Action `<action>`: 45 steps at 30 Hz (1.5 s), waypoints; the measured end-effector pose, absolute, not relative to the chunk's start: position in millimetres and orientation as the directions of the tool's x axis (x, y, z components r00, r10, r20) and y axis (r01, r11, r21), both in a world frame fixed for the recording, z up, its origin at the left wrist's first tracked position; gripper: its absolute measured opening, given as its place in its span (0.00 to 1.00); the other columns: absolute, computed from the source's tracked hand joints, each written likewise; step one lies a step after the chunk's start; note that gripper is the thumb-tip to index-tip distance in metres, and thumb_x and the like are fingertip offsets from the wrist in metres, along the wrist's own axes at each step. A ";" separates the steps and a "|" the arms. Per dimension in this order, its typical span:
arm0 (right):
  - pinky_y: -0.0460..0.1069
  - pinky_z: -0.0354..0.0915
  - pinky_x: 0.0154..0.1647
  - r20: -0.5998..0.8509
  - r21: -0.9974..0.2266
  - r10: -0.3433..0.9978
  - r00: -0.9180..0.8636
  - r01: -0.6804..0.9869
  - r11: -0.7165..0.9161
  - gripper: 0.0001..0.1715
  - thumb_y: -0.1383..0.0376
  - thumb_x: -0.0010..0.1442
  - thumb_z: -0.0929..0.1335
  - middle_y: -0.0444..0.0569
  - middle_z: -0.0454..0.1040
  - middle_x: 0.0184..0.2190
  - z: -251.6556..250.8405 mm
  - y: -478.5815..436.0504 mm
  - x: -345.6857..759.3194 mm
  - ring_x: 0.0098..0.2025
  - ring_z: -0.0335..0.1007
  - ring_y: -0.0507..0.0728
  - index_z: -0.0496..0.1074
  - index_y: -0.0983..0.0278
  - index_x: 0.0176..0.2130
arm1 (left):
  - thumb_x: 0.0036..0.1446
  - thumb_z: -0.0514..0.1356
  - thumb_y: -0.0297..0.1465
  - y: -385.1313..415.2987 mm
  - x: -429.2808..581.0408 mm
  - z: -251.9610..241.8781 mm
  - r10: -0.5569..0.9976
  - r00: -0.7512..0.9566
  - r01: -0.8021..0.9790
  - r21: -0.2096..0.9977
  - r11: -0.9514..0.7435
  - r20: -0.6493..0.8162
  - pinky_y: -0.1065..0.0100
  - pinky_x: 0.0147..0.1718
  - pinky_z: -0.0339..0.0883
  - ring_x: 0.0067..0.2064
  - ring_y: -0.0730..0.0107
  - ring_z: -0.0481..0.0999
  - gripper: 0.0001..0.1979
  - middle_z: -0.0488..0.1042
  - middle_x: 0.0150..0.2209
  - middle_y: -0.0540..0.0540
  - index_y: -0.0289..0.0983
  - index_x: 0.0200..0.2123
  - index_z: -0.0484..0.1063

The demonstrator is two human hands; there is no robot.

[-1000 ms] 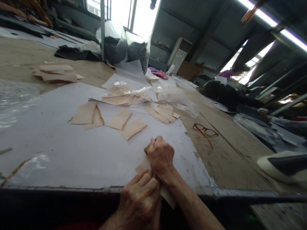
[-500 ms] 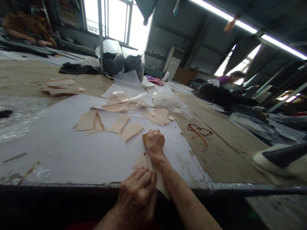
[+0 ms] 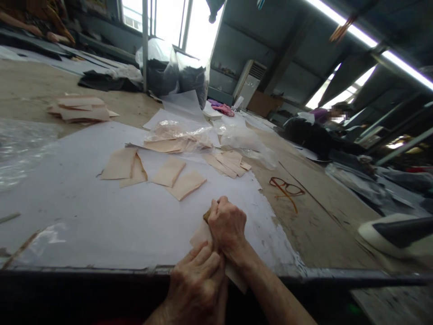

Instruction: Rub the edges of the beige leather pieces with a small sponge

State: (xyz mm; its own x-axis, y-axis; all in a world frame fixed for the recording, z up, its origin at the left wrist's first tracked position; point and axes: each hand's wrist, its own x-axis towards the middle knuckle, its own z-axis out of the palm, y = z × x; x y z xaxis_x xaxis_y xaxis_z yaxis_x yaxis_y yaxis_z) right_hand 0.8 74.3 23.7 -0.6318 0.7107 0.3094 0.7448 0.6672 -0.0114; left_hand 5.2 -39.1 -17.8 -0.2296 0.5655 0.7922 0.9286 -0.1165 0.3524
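"Leather piece, pale and matte: where is it?"

"At the near edge of the table, under both hands. One corner hangs past the dark metal rim."

"And the hands?"

"The left hand is curled closed, its fingers bent over the leather and gripping it. The right hand sits just above, bunched into a tight, knuckly fist around a small brown block. Only a sliver of the block shows, so I can't tell what it is."

"What's the surface like?"

"A broad white paper sheet, slightly creased and torn along its right edge, over a scuffed tan board."

"Any more pieces?"

"Four flat, roughly rectangular cut pieces lie on the paper, with a small overlapping pile farther right. More are bunched inside a crinkled clear plastic bag, and a loose stack rests on the bare board at the left."

"Anything else close by?"

"Reddish-brown eyeglasses lie open on the board, right of the paper, well apart from the hands."
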 end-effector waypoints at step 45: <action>0.43 0.51 0.19 0.136 -0.667 0.848 -0.512 0.585 0.461 0.18 0.59 0.57 0.59 0.44 0.66 0.17 30.7 107.6 -14.8 0.20 0.59 0.50 0.62 0.64 0.20 | 0.45 0.54 0.20 -40.9 3.4 -20.3 0.563 -0.213 0.946 0.313 -0.086 0.799 0.66 0.47 0.66 0.42 0.64 0.72 0.16 0.74 0.35 0.43 0.28 0.41 0.69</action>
State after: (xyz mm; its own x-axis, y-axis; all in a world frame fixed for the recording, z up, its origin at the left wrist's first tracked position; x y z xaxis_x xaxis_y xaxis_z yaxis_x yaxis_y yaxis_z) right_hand -14.8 107.6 30.7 -0.5119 0.8482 0.1364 0.5854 0.4606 -0.6673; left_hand 3.4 -40.9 -20.3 -0.2126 0.5627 0.7988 0.9460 -0.0863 0.3126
